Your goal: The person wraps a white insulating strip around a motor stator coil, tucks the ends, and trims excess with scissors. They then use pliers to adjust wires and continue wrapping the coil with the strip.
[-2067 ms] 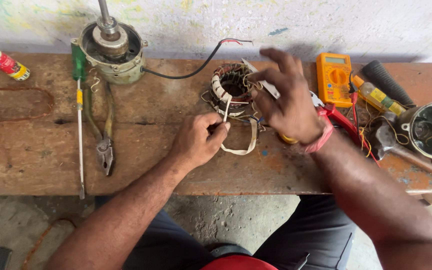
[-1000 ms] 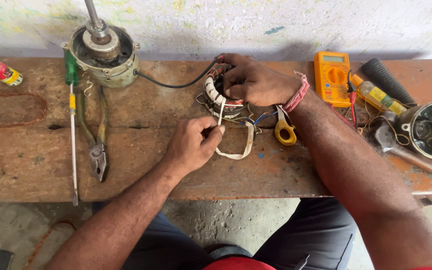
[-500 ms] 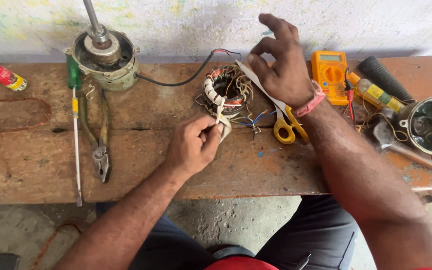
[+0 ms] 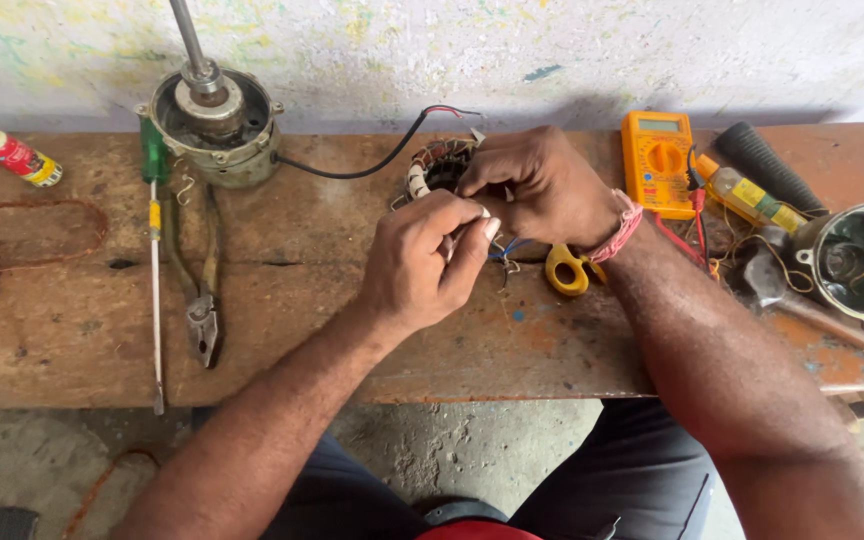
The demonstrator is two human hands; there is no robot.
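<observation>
A wound stator coil (image 4: 436, 166) with copper wire and white ties lies on the wooden bench (image 4: 352, 330), mostly hidden behind my hands. My left hand (image 4: 422, 262) pinches a thin whitish tie strip between thumb and fingers, just in front of the coil. Fingers curled, my right hand (image 4: 542, 188) grips the coil's near right edge; a pink band is on its wrist. Scissors with yellow handles (image 4: 566, 268) lie under the right wrist.
A fan motor (image 4: 212, 120) with shaft stands at back left, a black cable running from it. Green screwdriver (image 4: 155, 240) and pliers (image 4: 200, 300) lie left. An orange multimeter (image 4: 658, 162), small bottle (image 4: 747, 195), metal housing (image 4: 862, 262) and hammer sit right. A glue tube (image 4: 12, 155) is far left.
My right hand has come down from its raised position onto the coil. My left hand has lifted slightly toward the coil, still pinching the strip.
</observation>
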